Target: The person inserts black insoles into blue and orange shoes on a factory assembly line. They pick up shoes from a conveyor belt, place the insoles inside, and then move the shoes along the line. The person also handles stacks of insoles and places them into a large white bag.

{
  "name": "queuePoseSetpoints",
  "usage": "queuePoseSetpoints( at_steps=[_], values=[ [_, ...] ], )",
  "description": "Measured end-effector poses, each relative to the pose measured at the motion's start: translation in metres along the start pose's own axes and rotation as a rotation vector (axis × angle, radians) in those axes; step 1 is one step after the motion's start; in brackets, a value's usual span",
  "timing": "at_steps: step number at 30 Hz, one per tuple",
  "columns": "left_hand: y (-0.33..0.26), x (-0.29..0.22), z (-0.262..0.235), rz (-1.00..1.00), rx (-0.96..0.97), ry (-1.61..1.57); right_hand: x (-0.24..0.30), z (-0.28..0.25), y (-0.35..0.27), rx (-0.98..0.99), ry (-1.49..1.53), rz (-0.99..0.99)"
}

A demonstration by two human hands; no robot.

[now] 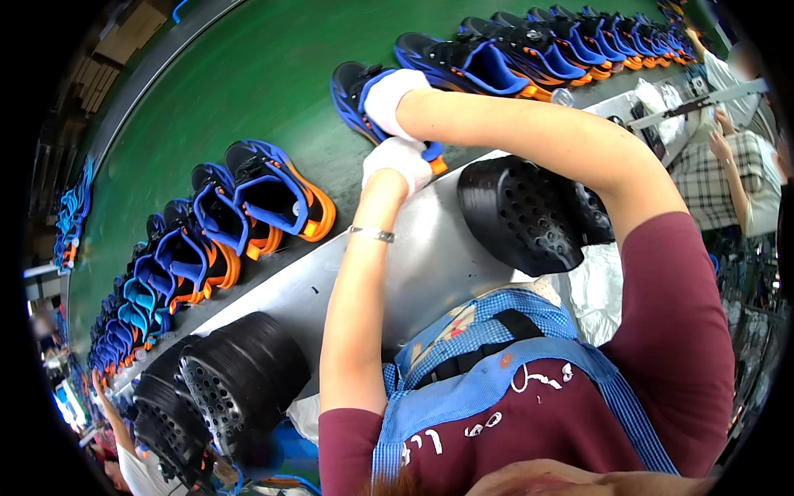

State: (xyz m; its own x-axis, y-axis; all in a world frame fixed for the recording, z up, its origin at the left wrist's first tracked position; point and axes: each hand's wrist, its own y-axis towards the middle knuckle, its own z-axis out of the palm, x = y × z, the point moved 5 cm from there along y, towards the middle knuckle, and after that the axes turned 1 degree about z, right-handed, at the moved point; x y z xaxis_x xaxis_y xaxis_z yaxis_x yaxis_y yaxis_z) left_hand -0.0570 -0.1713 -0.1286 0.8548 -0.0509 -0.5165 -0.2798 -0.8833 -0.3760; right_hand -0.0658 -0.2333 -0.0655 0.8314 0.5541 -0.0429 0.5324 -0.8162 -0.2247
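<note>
A blue, black and orange sneaker (351, 89) lies on the green conveyor belt (248, 74) straight ahead. My right hand (390, 99), in a white glove, reaches across from the right and is closed over the shoe's top. My left hand (397, 163), also white-gloved, with a metal bracelet on the wrist, grips the shoe's near end by the orange sole. Both arms stretch over a grey metal ledge (413, 264).
Rows of matching sneakers line the belt to the left (248, 207) and to the far right (546, 45). Black perforated dome-shaped housings stand on the ledge (521, 215) and lower left (223, 380). Another person in a plaid top (728, 182) works at right; another person's arm (112, 413) shows lower left.
</note>
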Motion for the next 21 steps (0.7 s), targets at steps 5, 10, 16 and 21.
queuePoseSetpoints(
  at_steps=[5,10,16,21],
  values=[
    [-0.002,0.001,-0.001,0.01,-0.087,0.034,0.007,-0.01,-0.011,-0.002,-0.129,-0.088],
    [-0.03,0.006,-0.01,0.163,-0.33,-0.007,0.002,-0.024,-0.029,0.088,-0.198,-0.248],
    [-0.157,0.039,0.012,0.361,-0.969,-0.147,-0.047,-0.099,-0.19,-0.377,0.138,-0.325],
    [-0.191,-0.023,0.103,0.674,-0.524,-0.03,-0.118,-0.076,-0.274,-0.427,0.643,0.123]
  ],
)
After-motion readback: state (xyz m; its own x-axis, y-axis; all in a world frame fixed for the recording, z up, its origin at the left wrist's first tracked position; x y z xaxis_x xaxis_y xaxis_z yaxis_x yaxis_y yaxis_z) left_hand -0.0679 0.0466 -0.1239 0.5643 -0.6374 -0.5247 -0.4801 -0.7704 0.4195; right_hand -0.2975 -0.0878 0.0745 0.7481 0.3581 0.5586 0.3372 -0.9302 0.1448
